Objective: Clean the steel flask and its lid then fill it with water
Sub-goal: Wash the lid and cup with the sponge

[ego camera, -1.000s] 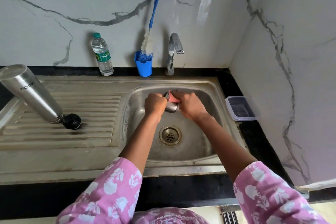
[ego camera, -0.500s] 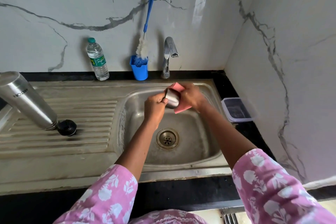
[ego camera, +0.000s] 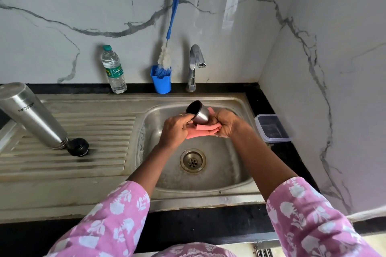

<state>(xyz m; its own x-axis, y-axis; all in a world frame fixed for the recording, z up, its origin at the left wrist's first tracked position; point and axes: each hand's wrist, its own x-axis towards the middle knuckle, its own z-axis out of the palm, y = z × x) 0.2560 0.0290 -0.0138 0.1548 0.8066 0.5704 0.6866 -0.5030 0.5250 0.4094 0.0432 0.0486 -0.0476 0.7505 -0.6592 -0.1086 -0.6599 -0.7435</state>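
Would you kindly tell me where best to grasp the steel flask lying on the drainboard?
Probably grip the steel flask around its mid-body, coming from above. It lies tilted on the drainboard, neck low beside the black stopper, so the smooth cylinder is fully exposed.

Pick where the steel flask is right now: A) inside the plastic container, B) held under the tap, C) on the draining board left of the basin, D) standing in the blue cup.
C: the steel flask rests neck-down on the ribbed draining board, away from both hands.

Brushed steel flask (ego camera: 33,117), dull stained steel sink (ego camera: 236,108), soft pink cloth (ego camera: 203,130), glossy marble wall (ego camera: 83,6).
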